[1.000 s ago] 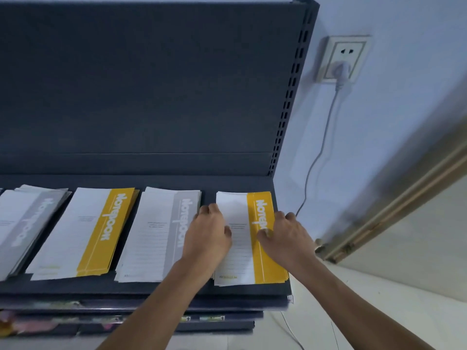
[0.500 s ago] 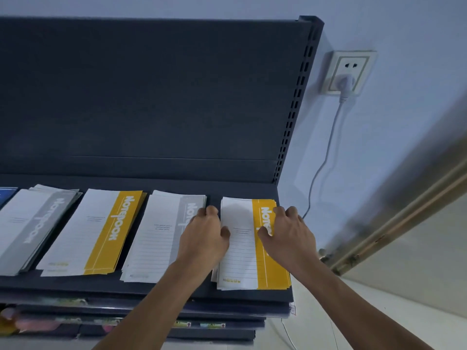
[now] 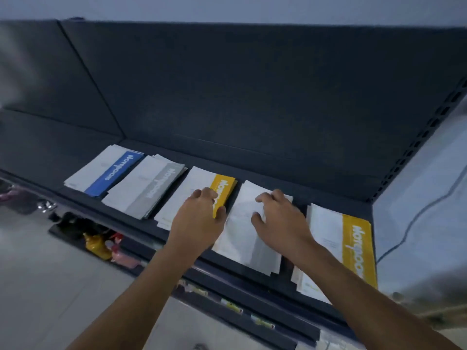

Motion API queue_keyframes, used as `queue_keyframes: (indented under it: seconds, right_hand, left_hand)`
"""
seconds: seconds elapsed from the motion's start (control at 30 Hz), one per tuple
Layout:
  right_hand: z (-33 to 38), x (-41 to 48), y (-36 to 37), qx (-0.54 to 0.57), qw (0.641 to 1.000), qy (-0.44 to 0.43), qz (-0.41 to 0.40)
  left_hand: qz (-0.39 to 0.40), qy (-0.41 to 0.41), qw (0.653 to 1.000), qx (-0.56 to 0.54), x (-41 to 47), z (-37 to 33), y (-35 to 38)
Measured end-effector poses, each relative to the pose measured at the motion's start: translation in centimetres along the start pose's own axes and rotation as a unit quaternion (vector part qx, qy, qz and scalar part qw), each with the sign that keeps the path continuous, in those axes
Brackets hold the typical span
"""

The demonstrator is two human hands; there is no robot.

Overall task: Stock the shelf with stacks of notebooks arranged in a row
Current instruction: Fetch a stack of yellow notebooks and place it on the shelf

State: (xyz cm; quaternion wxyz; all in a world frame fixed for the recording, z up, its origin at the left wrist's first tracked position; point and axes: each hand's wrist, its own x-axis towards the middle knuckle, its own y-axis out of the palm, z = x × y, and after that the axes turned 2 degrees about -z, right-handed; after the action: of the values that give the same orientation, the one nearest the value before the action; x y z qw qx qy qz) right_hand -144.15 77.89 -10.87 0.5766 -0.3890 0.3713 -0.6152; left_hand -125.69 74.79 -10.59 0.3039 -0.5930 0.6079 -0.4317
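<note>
Reaching in from the bottom of the view, your two bare forearms run up to the dark shelf [image 3: 75, 195]. Lower tiers with small labels sit nearest, under the shelf's front lip; bright objects [image 3: 106, 246] lie low on the left, too blurred to name.

Your left hand [image 3: 198, 219] lies palm down on the middle yellow stack [image 3: 194, 190], fingers spread, thumb at its right edge. Nothing is pinched; the hand lies flat and loose.

Your right hand [image 3: 280, 221] lies on the grey stack [image 3: 242, 238] just beside it, fingers curled on the upper part of the cover, thumb pressing the white page. Grip or mere press: cannot tell. The two hands are apart, one stack each.

Far-right yellow stack [image 3: 353, 251] lies untouched by the shelf's end, close to the right forearm.

Left of your hands: a second grey stack [image 3: 149, 185], its sheets slightly fanned, then a blue stack [image 3: 106, 171] at the row's end. Five stacks in one row, all flat, narrow gaps between.

Behind: the dark back panel [image 3: 227, 97], a perforated upright [image 3: 417, 147] on the right, and a cable [image 3: 417, 215] down the pale wall.
</note>
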Motion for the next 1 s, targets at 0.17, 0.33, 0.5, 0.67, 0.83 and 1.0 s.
queue_keyframes:
  seconds: [0.17,0.33,0.5,0.67,0.83,1.0]
  right_hand:
    - [9.1,3.0,3.2,-0.002,0.997,-0.07,0.024]
    - [19.4,6.4,7.1,-0.017,0.99,-0.129,0.051]
    - [29.7,8.5,11.6,-0.011,0.982,-0.169,0.08]
    - [37.4,9.9,15.1,-0.01,0.974,-0.201,0.099]
    - [44.3,11.6,17.7,-0.008,0.959,-0.258,0.115]
    - [50.8,13.6,20.9,0.003,0.945,-0.3,0.127]
  left_hand:
    - [-0.036,-0.055,0.998,0.007,1.1,9.0,-5.6]
    - [-0.058,-0.103,0.993,-0.005,1.4,19.0,-10.7]
    - [-0.076,-0.137,0.988,0.01,0.6,29.1,-14.8]
    - [-0.084,-0.178,0.98,0.019,-0.6,36.3,-18.6]
    - [-0.12,-0.217,0.968,0.02,-1.2,41.9,-21.8]
    - [-0.135,-0.26,0.955,0.047,-1.5,47.5,-24.6]
